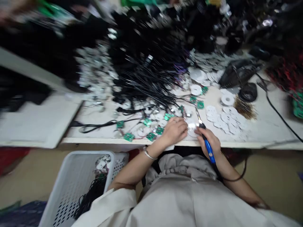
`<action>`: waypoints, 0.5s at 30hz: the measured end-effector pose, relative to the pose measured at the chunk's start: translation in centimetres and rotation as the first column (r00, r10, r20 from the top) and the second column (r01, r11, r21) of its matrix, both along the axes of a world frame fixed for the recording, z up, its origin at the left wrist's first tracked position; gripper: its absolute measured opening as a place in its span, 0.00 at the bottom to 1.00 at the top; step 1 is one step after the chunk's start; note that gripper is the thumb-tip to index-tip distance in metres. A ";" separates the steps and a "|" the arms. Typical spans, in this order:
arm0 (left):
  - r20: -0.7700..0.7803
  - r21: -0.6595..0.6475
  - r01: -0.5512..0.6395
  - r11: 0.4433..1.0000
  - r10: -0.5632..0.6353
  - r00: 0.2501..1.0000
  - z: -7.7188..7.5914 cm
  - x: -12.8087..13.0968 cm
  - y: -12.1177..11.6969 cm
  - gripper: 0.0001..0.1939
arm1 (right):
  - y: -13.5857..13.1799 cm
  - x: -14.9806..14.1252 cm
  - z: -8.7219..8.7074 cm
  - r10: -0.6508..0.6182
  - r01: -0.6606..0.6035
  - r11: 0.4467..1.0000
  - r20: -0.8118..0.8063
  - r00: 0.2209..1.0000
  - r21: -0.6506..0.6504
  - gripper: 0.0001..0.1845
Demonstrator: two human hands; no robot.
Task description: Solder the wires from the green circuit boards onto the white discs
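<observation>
My right hand (211,142) is closed round the blue handle of a soldering iron (208,150), whose metal tip points up and away over the bench. My left hand (174,130), with a ring and a bracelet, rests at the bench's front edge with its fingers curled together; what they pinch is hidden. Between both hands lies a small bright whitish piece (192,125), too blurred to name. Small green circuit boards (151,136) with thin wires lie beside my left hand. Beyond the iron's tip is another green circuit board (200,104).
Black cables (146,82) are heaped behind my hands. White flat discs (228,119) and a white ring-shaped spool (227,99) lie right, near a brass-coloured wire tuft (243,108). A grey plastic basket (68,176) with cables and parts stands below left. The iron's cord hangs by my right forearm.
</observation>
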State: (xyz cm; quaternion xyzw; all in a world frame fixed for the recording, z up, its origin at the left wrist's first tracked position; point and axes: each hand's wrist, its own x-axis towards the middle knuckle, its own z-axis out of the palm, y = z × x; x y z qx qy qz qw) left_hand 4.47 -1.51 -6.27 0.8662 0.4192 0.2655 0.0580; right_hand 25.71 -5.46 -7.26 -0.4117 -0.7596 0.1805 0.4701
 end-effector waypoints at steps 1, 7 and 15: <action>-0.023 -0.003 -0.006 1.000 0.006 1.000 -0.1 0.1 -0.1 0.07 | 0.1 0.0 -0.2 -0.014 0.009 0.998 0.079 0.997 0.066 0.24; -0.127 -0.042 -0.046 0.998 0.040 0.991 -0.2 0.2 0.2 0.14 | 0.7 0.2 -1.3 -0.022 -0.043 0.961 0.232 0.973 0.273 0.30; -0.212 -0.096 -0.215 0.972 0.191 0.958 0.5 1.1 -0.4 0.12 | 0.7 -0.2 -0.7 -0.088 -0.038 0.920 0.299 0.950 0.391 0.32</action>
